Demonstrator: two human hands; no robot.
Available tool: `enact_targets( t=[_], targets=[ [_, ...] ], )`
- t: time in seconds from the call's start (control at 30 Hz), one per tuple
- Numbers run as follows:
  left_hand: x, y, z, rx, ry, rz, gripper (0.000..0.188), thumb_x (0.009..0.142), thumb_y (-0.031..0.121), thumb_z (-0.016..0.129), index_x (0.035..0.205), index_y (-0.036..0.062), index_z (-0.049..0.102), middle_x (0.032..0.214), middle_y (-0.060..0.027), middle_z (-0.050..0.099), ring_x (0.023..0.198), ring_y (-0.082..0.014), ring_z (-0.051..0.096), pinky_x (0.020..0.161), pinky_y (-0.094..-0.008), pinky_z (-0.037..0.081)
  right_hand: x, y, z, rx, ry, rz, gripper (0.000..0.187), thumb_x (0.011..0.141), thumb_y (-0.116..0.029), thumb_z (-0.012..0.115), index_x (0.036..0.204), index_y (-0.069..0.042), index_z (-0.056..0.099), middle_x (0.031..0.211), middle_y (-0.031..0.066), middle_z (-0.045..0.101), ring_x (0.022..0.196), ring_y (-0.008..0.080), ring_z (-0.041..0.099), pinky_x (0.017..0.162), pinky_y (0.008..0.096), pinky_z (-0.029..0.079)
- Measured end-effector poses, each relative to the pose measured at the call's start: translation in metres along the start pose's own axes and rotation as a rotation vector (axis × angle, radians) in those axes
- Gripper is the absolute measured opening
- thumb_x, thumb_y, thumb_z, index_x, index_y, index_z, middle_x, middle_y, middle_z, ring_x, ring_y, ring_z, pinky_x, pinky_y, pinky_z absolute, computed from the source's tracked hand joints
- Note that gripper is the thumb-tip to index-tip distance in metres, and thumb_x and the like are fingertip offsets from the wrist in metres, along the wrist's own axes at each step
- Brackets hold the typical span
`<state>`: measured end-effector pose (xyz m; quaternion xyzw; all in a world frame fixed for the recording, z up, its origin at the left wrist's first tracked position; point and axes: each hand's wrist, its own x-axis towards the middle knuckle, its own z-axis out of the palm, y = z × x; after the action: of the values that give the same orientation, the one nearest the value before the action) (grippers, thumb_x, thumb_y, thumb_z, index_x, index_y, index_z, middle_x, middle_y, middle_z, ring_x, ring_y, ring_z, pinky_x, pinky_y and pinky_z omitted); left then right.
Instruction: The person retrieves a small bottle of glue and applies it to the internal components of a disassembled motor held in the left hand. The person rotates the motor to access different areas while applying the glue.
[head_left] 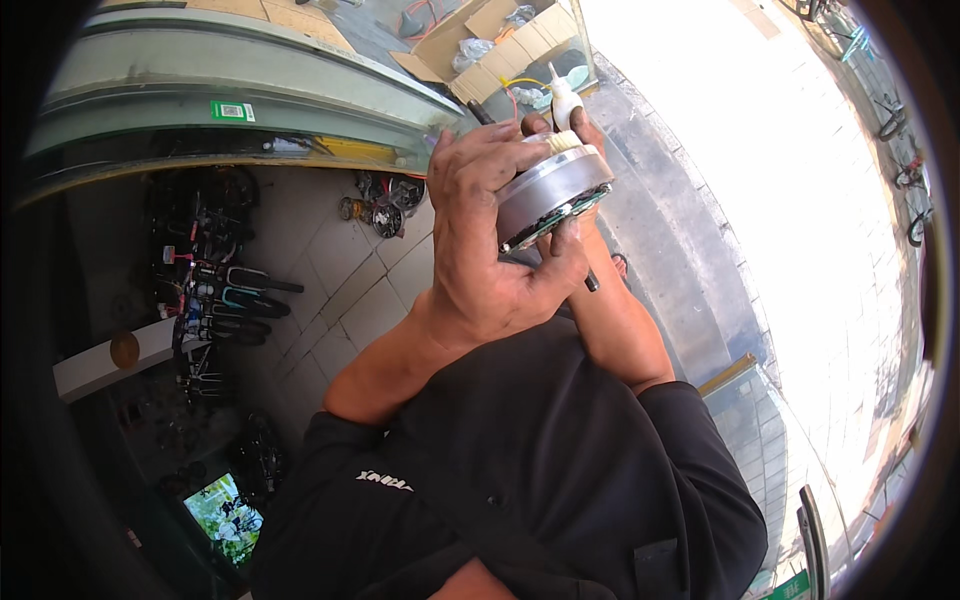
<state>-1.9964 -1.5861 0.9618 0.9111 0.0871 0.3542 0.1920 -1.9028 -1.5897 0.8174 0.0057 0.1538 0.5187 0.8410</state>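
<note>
Raised in front of my chest is a round motor part (555,188) with a smooth silver metal rim. A pale toothed gear (562,143) sits on its upper face, and a green circuit board edge shows along its lower side. My left hand (480,225) is wrapped round its near left side, fingers over the top and thumb below. My right hand (592,135) grips it from the far right, mostly hidden behind it. A white nozzle bottle (565,100) appears just beyond my right fingers; whether they touch it, I cannot tell. A dark rod end (592,283) pokes out below.
Beyond my hands is an open cardboard box (490,50) with plastic bags. A glass-and-metal counter edge (270,75) runs along the upper left. Several bicycles (225,290) stand at left, near a lit screen (225,515). Stone steps (670,220) descend at right.
</note>
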Motion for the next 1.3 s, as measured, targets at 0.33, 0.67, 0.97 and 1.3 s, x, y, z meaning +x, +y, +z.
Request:
enact_targets(
  t=[0.33,0.67,0.97,1.3],
  targets=[
    [0.001,0.001,0.003,-0.017,0.003,-0.043,0.066,0.078,0.005,0.077,0.135,-0.0043,0.046,0.126,-0.0176,0.056,0.126,-0.0340,0.054,0.110,-0.0473,0.043,-0.007,-0.002,0.019,-0.020,-0.016,0.028,0.033,0.102,-0.042,0.061,0.111,-0.011,0.052,0.092,0.0061,0.061,0.080,0.0214,0.065,0.071,0.0383,0.059],
    [-0.002,0.004,0.005,-0.007,0.035,-0.058,0.063,0.075,0.002,0.076,0.131,-0.0035,0.047,0.123,-0.0151,0.056,0.124,-0.0332,0.055,0.110,-0.0465,0.043,-0.007,0.001,0.014,-0.004,0.020,0.056,0.036,0.102,-0.042,0.061,0.110,-0.008,0.052,0.092,0.0056,0.061,0.082,0.0223,0.066,0.073,0.0382,0.059],
    [-0.006,0.004,0.003,-0.040,0.045,-0.083,0.061,0.075,0.000,0.075,0.130,-0.0033,0.048,0.124,-0.0158,0.055,0.124,-0.0328,0.055,0.110,-0.0469,0.043,-0.016,0.003,0.021,-0.022,0.056,0.085,0.041,0.099,-0.044,0.064,0.110,-0.005,0.057,0.092,0.0075,0.066,0.085,0.0235,0.068,0.074,0.0380,0.060],
    [-0.009,0.003,-0.001,-0.059,0.053,-0.110,0.060,0.076,0.001,0.074,0.130,-0.0034,0.048,0.127,-0.0208,0.054,0.124,-0.0333,0.054,0.110,-0.0463,0.043,-0.019,0.006,0.024,-0.027,0.089,0.110,0.043,0.097,-0.047,0.066,0.107,-0.005,0.062,0.091,0.0082,0.069,0.082,0.0236,0.069,0.075,0.0382,0.060]
  ],
)
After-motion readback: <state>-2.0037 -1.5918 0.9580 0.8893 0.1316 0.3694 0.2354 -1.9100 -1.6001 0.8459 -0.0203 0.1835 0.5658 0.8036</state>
